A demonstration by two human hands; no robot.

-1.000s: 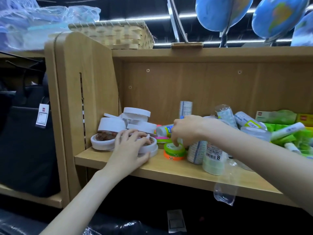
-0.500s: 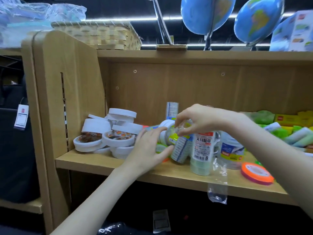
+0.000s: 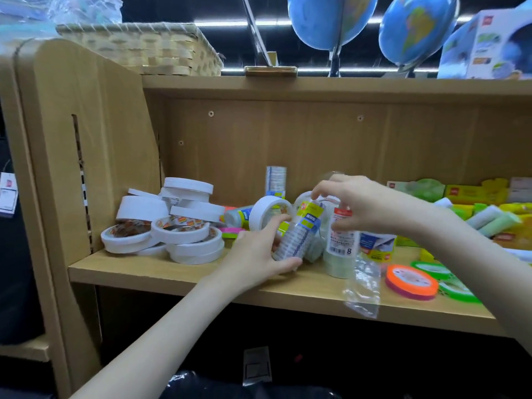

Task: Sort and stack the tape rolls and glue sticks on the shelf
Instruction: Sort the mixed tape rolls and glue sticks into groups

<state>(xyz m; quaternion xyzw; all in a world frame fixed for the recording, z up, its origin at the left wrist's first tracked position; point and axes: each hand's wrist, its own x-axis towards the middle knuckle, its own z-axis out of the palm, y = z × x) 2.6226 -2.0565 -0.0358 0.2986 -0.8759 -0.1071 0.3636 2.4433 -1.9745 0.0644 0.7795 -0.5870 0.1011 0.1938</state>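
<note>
My left hand [image 3: 257, 251] grips a tilted shrink-wrapped pack of clear tape rolls [image 3: 299, 233] over the wooden shelf [image 3: 178, 276]. My right hand [image 3: 355, 204] pinches the top of an upright wrapped tape pack [image 3: 342, 237] with a red label and an "8" sticker. A single white tape roll [image 3: 267, 213] stands on edge just behind my left fingers. A heap of white tape rolls [image 3: 169, 223] lies at the shelf's left end. A glue bottle [image 3: 239, 216] lies on its side behind the heap. Orange [image 3: 411, 282] and green [image 3: 457, 289] tape rolls lie flat at the right.
The shelf's side panel [image 3: 74, 145] walls the left end. A loose clear plastic wrapper [image 3: 362, 286] hangs over the front edge. Green and yellow packaged goods [image 3: 486, 208] crowd the right back. Another wrapped tape pack [image 3: 275, 180] stands at the back. Globes [image 3: 331, 18] and a wicker basket [image 3: 149, 50] sit on top.
My left hand left the white roll heap and came right to grip the tilted tape pack. My right hand rose to the upright pack's top. The view shifted right.
</note>
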